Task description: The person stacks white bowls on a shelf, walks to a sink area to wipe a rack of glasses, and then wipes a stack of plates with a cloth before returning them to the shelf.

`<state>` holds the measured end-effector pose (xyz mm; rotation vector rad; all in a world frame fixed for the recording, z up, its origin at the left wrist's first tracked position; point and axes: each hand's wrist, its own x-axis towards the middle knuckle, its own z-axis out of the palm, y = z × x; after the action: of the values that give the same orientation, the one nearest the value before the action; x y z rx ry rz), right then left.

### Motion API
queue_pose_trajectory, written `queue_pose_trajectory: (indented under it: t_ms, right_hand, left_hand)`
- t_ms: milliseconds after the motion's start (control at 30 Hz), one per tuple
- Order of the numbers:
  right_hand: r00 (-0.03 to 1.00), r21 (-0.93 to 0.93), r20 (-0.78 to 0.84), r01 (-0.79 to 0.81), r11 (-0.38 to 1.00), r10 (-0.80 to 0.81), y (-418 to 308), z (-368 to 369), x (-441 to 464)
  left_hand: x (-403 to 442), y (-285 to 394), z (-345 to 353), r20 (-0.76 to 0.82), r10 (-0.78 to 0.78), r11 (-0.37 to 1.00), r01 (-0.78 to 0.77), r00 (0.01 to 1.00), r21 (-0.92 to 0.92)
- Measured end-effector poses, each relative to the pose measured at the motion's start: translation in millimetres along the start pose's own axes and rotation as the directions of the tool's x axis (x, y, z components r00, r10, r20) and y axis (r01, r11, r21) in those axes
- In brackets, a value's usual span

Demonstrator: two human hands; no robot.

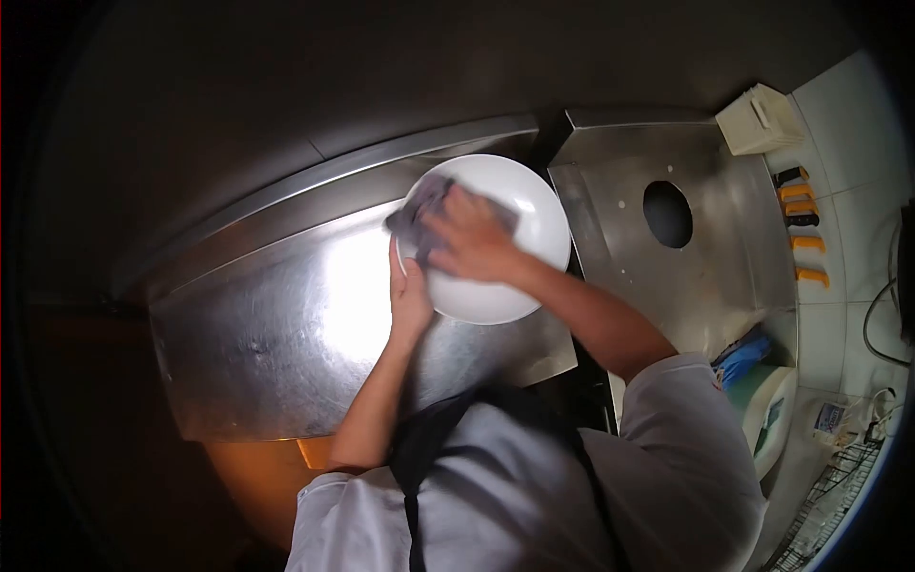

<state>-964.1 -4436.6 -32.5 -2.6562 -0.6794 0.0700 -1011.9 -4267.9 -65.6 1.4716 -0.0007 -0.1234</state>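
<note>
A large round white plate (543,224) is held above the steel counter (257,324). My left hand (410,297) grips its left edge, with the thumb on the upper face and the other fingers partly hidden at the rim. Pressed onto the plate's upper face is a dark grey cloth (419,214), bunched under my right hand (469,238). The right fingers are somewhat blurred and lie over the cloth, which sticks out past the plate's left rim.
Right of the counter is a steel surface with a round dark hole (667,214). Several knives with yellow or black handles (801,205) hang along the tiled wall. A cream box (760,120) sits at the back right corner. Near my right elbow lies a blue item (743,360).
</note>
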Motion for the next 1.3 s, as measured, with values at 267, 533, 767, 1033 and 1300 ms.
queue_pose_trajectory:
  t_ms: [267, 533, 767, 1033, 1300]
  right_hand:
    - [0.996, -0.055, 0.039, 0.085, 0.995, -0.083, 29.5, -63.1, -122.9]
    - [0.506, 0.72, -0.414, -0.327, 0.612, 0.757, 108.0, -83.2, -132.1]
    - [0.627, 0.853, -0.3, -0.161, 0.497, 0.719, 77.3, -2.5, -122.0]
    - [0.515, 0.833, -0.377, -0.174, 0.525, 0.77, 80.1, -19.4, -120.1]
    - [0.575, -0.193, -0.817, -0.339, 0.921, 0.041, 3.2, -92.9, -53.1]
  left_hand:
    - [-0.9, 8.0, -4.2, 0.021, 0.016, 0.996, -0.018, 1.0, 0.086]
    - [38.5, 13.1, -32.6, -0.051, 0.043, 0.901, -0.017, 0.998, 0.434]
    - [62.4, 49.0, -8.6, -0.104, 0.17, 0.725, -0.053, 0.98, 0.687]
    - [38.2, 102.6, 40.3, 0.013, -0.209, 0.975, 0.209, 0.978, -0.073]
    - [21.9, 123.4, 30.1, 0.109, 0.1, 0.975, -0.076, 0.989, -0.208]
